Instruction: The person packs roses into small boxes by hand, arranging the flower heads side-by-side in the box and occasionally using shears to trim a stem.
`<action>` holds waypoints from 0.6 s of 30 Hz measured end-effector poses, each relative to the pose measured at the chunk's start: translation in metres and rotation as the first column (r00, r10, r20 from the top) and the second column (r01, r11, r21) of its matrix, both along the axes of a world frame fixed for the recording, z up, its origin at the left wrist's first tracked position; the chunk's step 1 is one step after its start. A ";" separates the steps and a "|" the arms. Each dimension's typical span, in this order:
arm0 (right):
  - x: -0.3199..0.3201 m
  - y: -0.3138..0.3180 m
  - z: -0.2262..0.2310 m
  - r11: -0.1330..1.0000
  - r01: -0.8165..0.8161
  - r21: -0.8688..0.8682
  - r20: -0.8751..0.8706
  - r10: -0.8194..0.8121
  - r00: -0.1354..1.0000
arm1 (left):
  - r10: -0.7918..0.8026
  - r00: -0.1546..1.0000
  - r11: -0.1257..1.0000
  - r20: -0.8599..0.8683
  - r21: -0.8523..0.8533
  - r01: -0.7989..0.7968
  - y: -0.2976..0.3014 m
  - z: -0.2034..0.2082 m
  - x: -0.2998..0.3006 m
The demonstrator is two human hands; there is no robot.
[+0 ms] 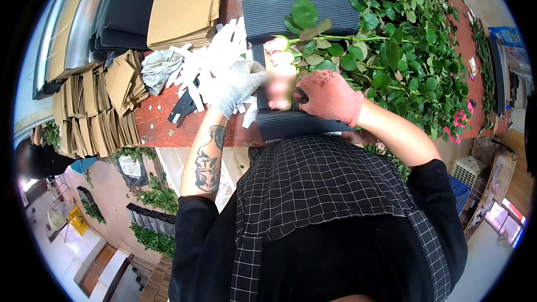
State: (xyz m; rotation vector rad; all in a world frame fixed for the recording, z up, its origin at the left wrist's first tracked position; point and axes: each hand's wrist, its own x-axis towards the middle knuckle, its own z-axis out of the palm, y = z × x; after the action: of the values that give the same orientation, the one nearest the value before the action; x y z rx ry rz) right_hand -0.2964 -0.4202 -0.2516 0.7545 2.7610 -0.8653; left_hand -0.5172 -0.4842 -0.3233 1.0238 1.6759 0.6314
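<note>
Several pale pink roses [281,57] lie in a column, heads to the left and leafy stems to the right, between two black corrugated sheets [302,14]. A blurred patch covers part of the lower blooms. My left hand [238,85], in a whitish glove, has its fingers drawn together at the left edge of the blooms; what they grip, if anything, is hidden. Opposite it, my right hand [327,98], in a coral glove with dark fingertips, is curled closed beside the lower roses. Whatever it may hold cannot be made out.
White paper strips [198,61] and a crumpled grey cloth [161,70] lie left of my left hand, with a black tool [182,107] below them. Brown cardboard sheets [182,5] are stacked farther left. Leafy rose stems [403,56] cover the table's right side.
</note>
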 end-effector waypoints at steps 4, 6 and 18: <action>-0.004 0.000 0.007 0.999 -0.029 -0.016 0.049 0.030 0.998 | -0.004 0.979 0.998 -0.202 0.067 0.018 -0.020 0.033 0.008; -0.001 0.002 0.010 1.000 -0.023 0.005 0.061 0.023 0.998 | -0.025 0.881 0.958 -0.472 0.240 0.156 -0.033 0.068 0.024; 0.006 -0.004 0.013 0.914 -0.117 0.388 0.021 0.118 0.993 | -0.133 0.668 0.831 -0.732 0.286 0.478 -0.077 0.076 0.075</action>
State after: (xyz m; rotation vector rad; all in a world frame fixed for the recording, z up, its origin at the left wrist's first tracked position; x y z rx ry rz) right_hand -0.2906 -0.4242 -0.2385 0.6288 2.9815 -0.2923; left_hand -0.4420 -0.5615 -0.2472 2.0590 1.9324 0.4304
